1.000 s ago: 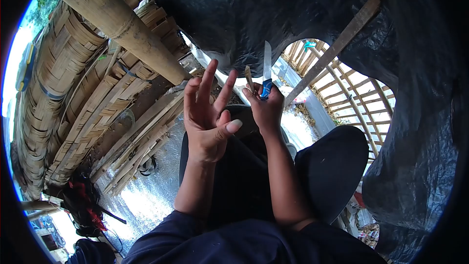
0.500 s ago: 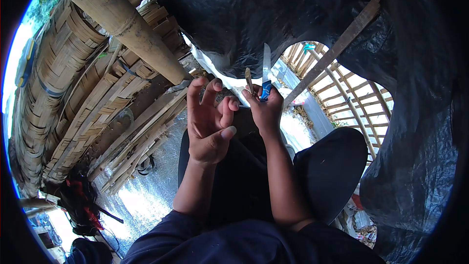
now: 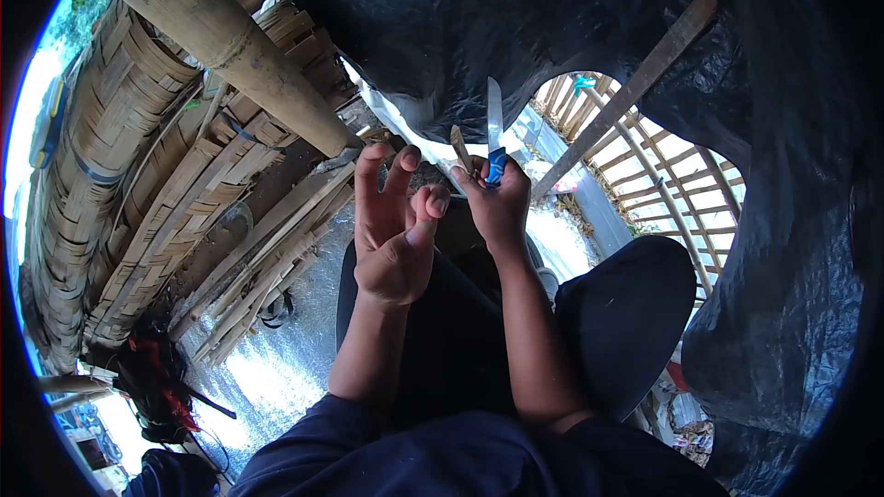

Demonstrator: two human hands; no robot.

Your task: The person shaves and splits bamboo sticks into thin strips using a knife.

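My left hand [image 3: 394,244] is raised with two fingers apart and upright. Its thumb lies close against the curled index finger, and I see nothing held there. Beside it on the right, my right hand [image 3: 497,207] is closed around a knife with a blue handle [image 3: 496,167]. The knife's silver blade [image 3: 494,115] points upward. A short brown piece of wood or bamboo [image 3: 460,147] also sticks up from this hand, by the thumb. The lower ends of both things are hidden in the fingers.
A thick bamboo pole [image 3: 226,41] slants at upper left, above woven bamboo panels [image 3: 120,120] and stacked strips [image 3: 267,276]. Black plastic sheeting [image 3: 773,313] hangs above and right. A long flat wooden strip [image 3: 635,87] crosses before a bamboo lattice [image 3: 663,166].
My left thumb has moved up against the index finger. My right hand, with the knife and brown piece, has shifted slightly left, the blade tipping a little leftward.
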